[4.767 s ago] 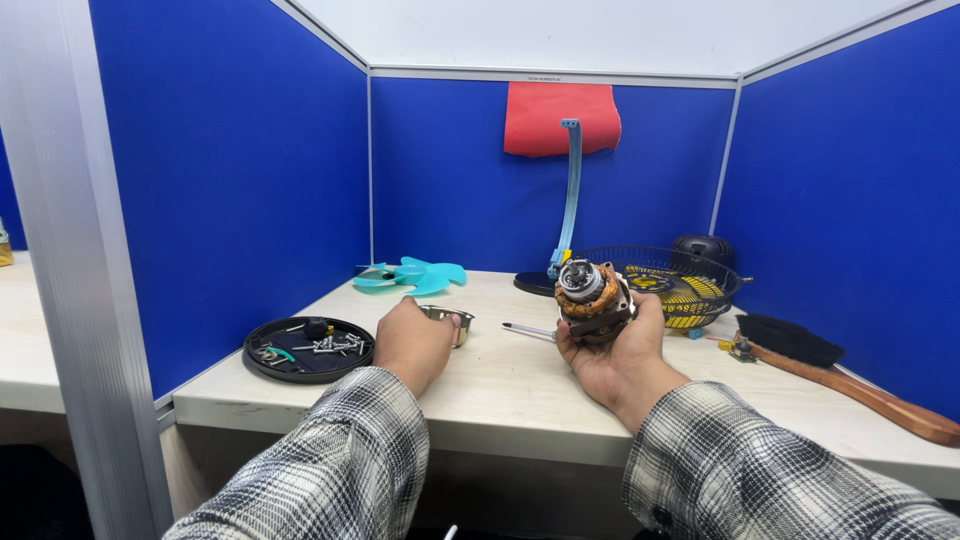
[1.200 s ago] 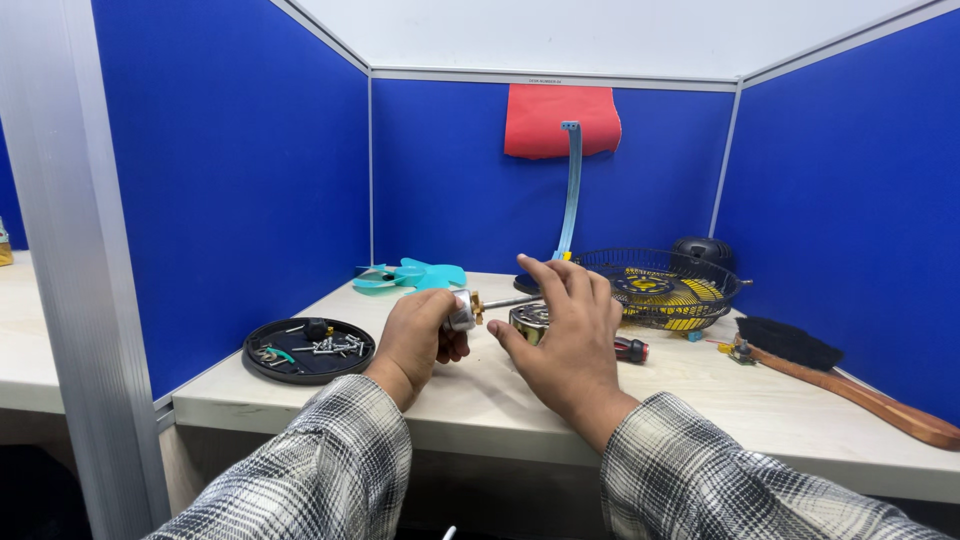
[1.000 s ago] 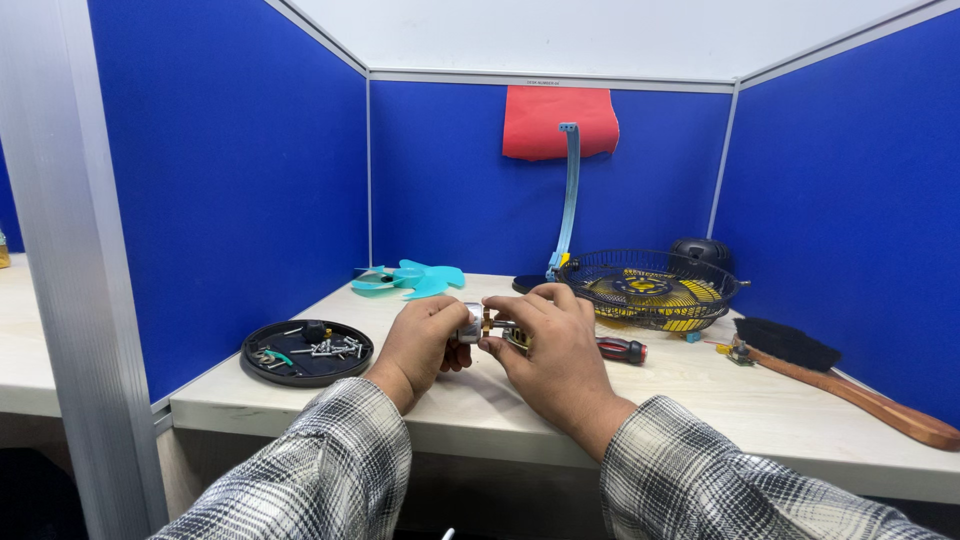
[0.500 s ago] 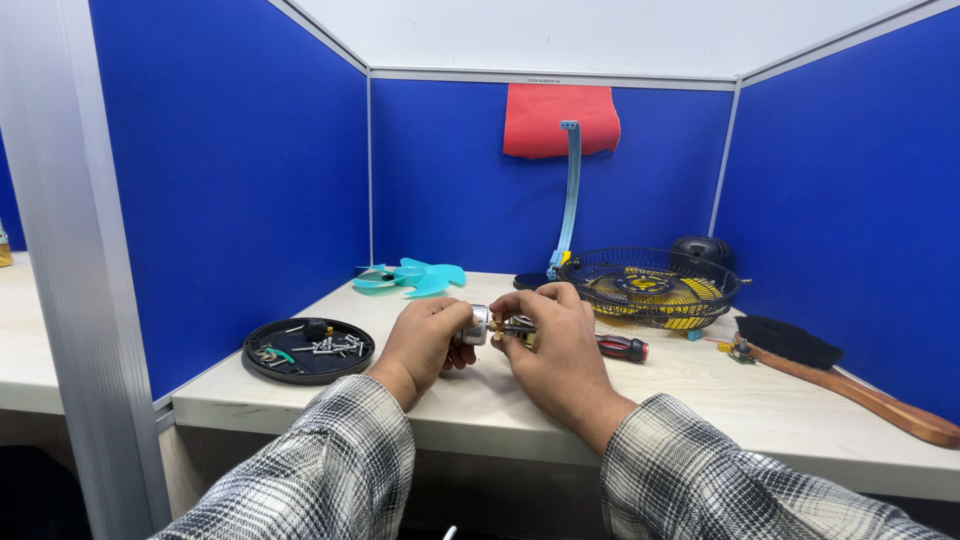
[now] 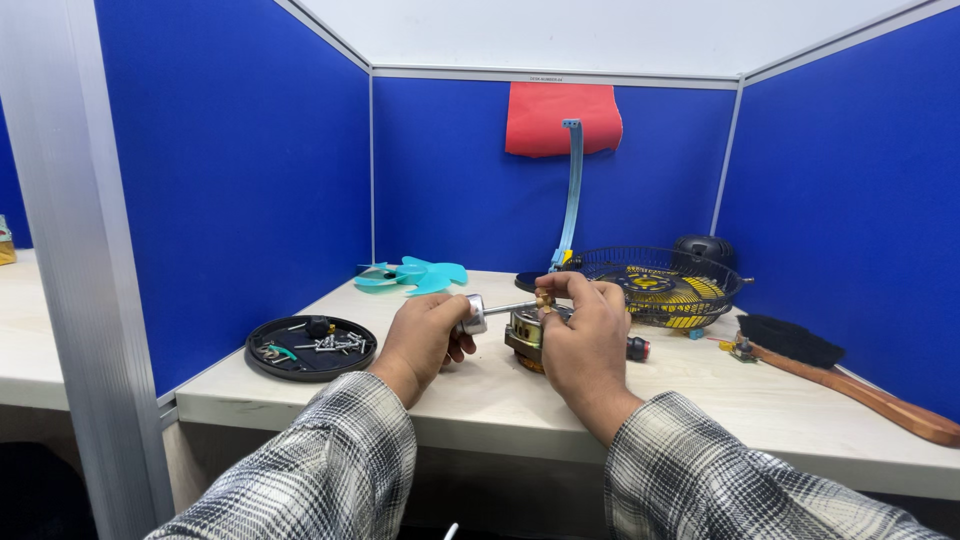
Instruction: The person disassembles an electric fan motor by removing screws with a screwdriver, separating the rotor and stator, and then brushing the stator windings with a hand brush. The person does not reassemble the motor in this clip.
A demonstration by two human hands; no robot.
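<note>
Pale surface [image 5: 760, 410] inside blue partitions; wire fan guard [image 5: 660, 285] at the back, teal fan blade [image 5: 410, 275] back left, black round tray [image 5: 311, 347] of screws to my left. Fan motor [image 5: 527, 335] sits on the surface mid-front: brass-coloured windings, grey metal casing, mostly hidden behind my right hand [image 5: 585, 335]. Right fingers pinch a small brass piece over it. Left hand [image 5: 425, 335] is clenched round a screwdriver [image 5: 478, 314] with silver cap, shaft pointing at the motor.
</note>
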